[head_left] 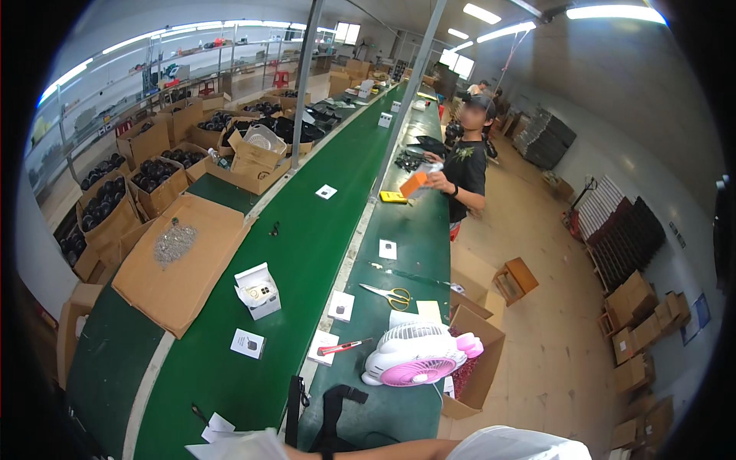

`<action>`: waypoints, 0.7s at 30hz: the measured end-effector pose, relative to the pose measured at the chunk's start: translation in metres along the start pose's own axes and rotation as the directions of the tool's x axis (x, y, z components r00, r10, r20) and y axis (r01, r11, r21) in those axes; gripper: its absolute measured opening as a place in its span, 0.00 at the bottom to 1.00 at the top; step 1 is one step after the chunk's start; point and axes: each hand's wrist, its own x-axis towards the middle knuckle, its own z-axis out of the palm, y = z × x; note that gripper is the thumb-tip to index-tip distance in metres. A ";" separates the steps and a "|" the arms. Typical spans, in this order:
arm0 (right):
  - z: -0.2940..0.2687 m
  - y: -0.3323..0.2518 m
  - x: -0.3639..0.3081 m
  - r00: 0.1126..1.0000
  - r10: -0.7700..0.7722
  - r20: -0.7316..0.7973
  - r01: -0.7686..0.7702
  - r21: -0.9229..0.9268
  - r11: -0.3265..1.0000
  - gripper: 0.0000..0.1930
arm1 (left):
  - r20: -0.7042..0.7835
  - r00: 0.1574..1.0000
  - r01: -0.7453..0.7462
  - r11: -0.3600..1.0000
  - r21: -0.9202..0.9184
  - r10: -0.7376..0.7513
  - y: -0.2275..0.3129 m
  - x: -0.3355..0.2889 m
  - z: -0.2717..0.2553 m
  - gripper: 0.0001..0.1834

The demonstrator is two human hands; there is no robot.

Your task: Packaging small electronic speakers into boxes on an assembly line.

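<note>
My right forearm runs leftward along the bottom edge from a white sleeve, with a black band at the wrist. Only a sliver of my right hand (300,455) shows; its fingers are hidden. Beside it, white sheet-like material (244,446) is cut off by the frame, and I cannot tell whether the hand holds it. My left hand is out of view. Close by lie a black strap (332,410) and a small folded white paper (220,426). Farther up the green belt are a printed white card (248,343) and an open white box (259,291) with small parts.
A pink-and-white fan (418,356), red cutter (343,347) and yellow-handled scissors (389,294) lie on the right-hand table. Left of the belt lies a cardboard sheet (201,270) bearing small clear pieces. Beyond the table, a person (466,165) holds an orange-and-white box (415,184).
</note>
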 end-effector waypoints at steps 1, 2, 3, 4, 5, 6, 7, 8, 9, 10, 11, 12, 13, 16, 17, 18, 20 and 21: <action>0.016 0.002 0.007 0.999 -0.027 0.035 0.029 -0.034 0.999 0.18 | -0.079 0.996 0.027 0.993 -0.113 -0.037 0.004 -0.004 -0.011 0.20; 0.030 0.002 0.014 0.996 -0.055 0.074 0.059 -0.065 0.996 0.17 | -0.157 0.984 0.046 0.973 -0.225 -0.082 0.015 -0.023 -0.012 0.20; 0.040 0.004 0.020 0.991 -0.078 0.107 0.090 -0.104 0.991 0.17 | -0.224 0.966 0.046 0.939 -0.341 -0.129 0.063 -0.035 -0.025 0.19; 0.043 0.007 0.024 0.987 -0.098 0.129 0.118 -0.157 0.980 0.17 | -0.277 0.946 0.025 0.886 -0.462 -0.171 0.062 -0.051 -0.017 0.19; 0.046 0.008 0.028 0.981 -0.118 0.155 0.149 -0.207 0.967 0.17 | -0.324 0.920 -0.004 0.820 -0.572 -0.222 0.066 -0.066 -0.007 0.18; 0.039 0.011 0.029 0.978 -0.129 0.166 0.172 -0.280 0.944 0.17 | -0.347 0.899 -0.047 0.728 -0.684 -0.268 0.098 -0.081 0.002 0.18; 0.043 0.012 0.031 0.969 -0.150 0.198 0.208 -0.315 0.926 0.17 | -0.382 0.863 -0.090 0.644 -0.760 -0.330 0.089 -0.085 0.006 0.18; 0.039 0.023 0.028 0.941 -0.158 0.301 0.287 -0.458 0.841 0.18 | -0.389 0.859 -0.091 0.648 -0.756 -0.333 0.077 -0.091 0.005 0.18; 0.034 0.034 0.024 0.940 -0.160 0.301 0.289 -0.459 0.840 0.18 | -0.195 0.898 0.106 0.624 -0.774 -0.395 0.070 -0.095 0.002 0.17; 0.031 0.044 0.019 0.938 -0.093 0.333 0.286 -0.598 0.749 0.18 | 0.003 0.892 0.301 0.588 -0.751 -0.453 0.067 -0.097 -0.004 0.16; 0.030 0.052 0.012 0.936 -0.021 0.350 0.284 -0.720 0.633 0.18 | 0.000 0.892 0.299 0.590 -0.750 -0.452 0.071 -0.098 -0.008 0.16; 0.040 0.071 0.003 0.979 -0.094 0.181 0.201 -0.786 0.585 0.15 | -0.011 0.933 0.211 0.568 -0.795 -0.361 0.083 -0.097 -0.013 0.17; 0.046 0.068 0.007 0.978 -0.099 0.182 0.205 -0.779 0.592 0.15 | -0.032 0.960 0.129 0.542 -0.830 -0.278 0.085 -0.097 -0.019 0.19; 0.062 0.059 0.010 0.950 0.052 0.309 0.258 -0.865 0.430 0.13 | -0.080 0.933 0.118 0.506 -0.854 -0.352 0.074 -0.090 -0.003 0.19; 0.061 0.057 0.008 0.952 0.050 0.303 0.252 -0.863 0.439 0.13 | -0.015 0.904 0.167 0.385 -0.908 -0.428 0.073 -0.087 0.000 0.18; 0.063 0.028 0.015 0.956 -0.084 0.279 0.281 -0.806 0.520 0.13 | -0.021 0.893 0.182 0.404 -0.896 -0.449 0.057 -0.088 0.003 0.18; 0.056 0.016 0.001 0.957 -0.191 0.217 0.287 -0.804 0.520 0.15 | 0.159 0.918 0.282 0.314 -0.907 -0.364 0.057 -0.081 0.013 0.17; 0.046 -0.011 0.001 0.941 -0.309 0.140 0.306 -0.743 0.595 0.11 | 0.157 0.909 0.294 0.325 -0.899 -0.387 0.053 -0.083 0.012 0.17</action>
